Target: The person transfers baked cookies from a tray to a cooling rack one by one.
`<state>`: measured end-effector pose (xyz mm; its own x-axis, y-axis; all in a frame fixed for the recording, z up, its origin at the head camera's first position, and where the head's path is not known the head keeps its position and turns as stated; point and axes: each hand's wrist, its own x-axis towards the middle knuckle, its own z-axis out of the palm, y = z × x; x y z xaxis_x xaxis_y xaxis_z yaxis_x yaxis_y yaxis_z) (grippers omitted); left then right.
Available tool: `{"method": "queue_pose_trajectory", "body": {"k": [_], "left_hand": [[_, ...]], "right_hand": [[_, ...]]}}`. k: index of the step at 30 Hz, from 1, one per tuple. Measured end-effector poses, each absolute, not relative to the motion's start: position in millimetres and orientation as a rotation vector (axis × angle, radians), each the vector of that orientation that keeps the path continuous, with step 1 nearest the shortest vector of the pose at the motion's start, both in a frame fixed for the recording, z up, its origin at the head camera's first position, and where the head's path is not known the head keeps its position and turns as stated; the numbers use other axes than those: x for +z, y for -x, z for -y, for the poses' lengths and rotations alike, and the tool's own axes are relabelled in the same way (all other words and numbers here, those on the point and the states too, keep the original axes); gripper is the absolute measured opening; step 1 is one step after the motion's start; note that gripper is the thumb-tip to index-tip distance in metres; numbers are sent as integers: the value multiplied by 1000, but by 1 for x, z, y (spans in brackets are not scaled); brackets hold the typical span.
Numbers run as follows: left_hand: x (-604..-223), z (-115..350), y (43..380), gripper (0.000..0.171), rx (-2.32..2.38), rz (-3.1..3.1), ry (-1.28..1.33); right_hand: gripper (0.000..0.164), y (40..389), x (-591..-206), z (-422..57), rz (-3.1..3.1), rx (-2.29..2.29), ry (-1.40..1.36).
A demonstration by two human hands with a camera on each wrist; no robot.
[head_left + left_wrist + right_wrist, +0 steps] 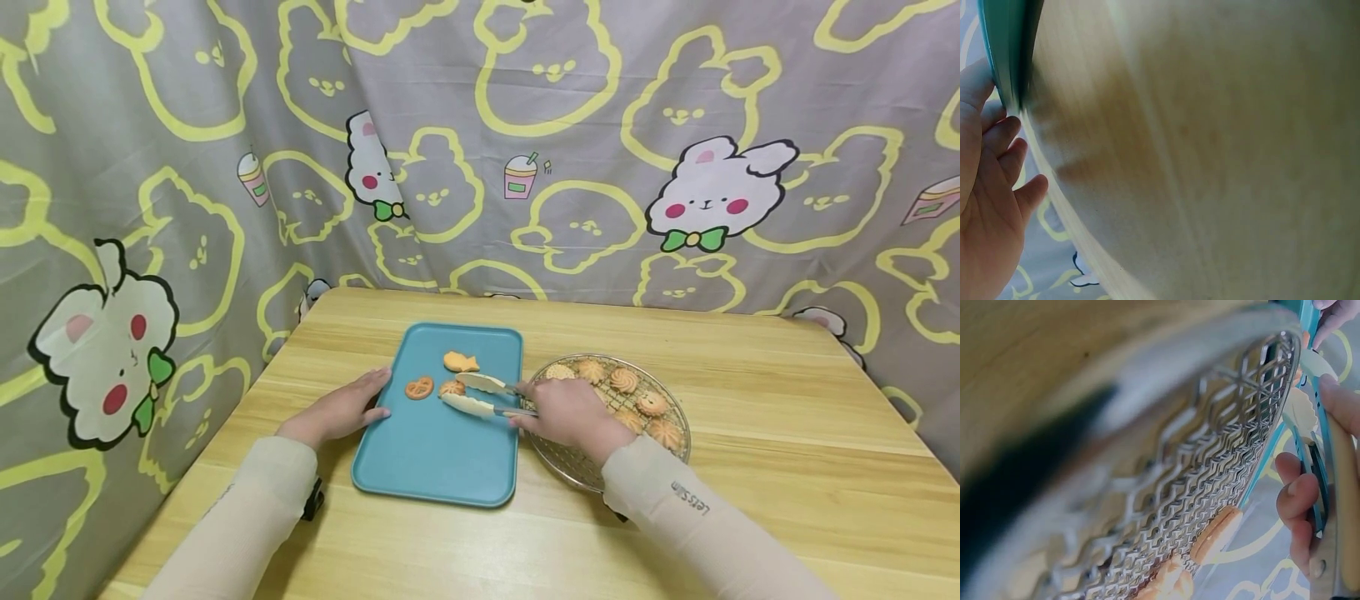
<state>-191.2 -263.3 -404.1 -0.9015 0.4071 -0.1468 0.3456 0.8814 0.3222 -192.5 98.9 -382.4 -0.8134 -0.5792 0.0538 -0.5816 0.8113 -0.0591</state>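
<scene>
My left hand (333, 411) holds the left rim of a teal tray (435, 458), its thumb over the edge. My right hand (573, 412) grips metal tongs (480, 406) with pale, scalloped tips, reaching over the tray's right side. Between the tong tips sits a round cookie (452, 387), partly hidden; whether the tips touch it I cannot tell. A pretzel-shaped cookie (419, 387) lies to its left and a fish-shaped cookie (461, 361) just behind it, both on the tray. Below my right forearm, a round wire rack (570, 471) bears several cookies.
The wooden table (787, 467) extends to the right of the rack and in front of the tray. A patterned curtain (570, 100) hangs along the table's back and left sides. In the right wrist view, the rack's metal rim (1210, 337) stands close to my hand.
</scene>
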Motion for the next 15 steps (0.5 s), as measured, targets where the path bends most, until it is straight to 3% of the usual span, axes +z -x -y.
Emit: {"method": "queue_pose_trajectory", "body": {"k": [15], "left_hand": [[-404, 263, 191, 70, 443, -2849, -589]], "right_hand": [[58, 184, -385, -105, 2885, 131, -949]]}}
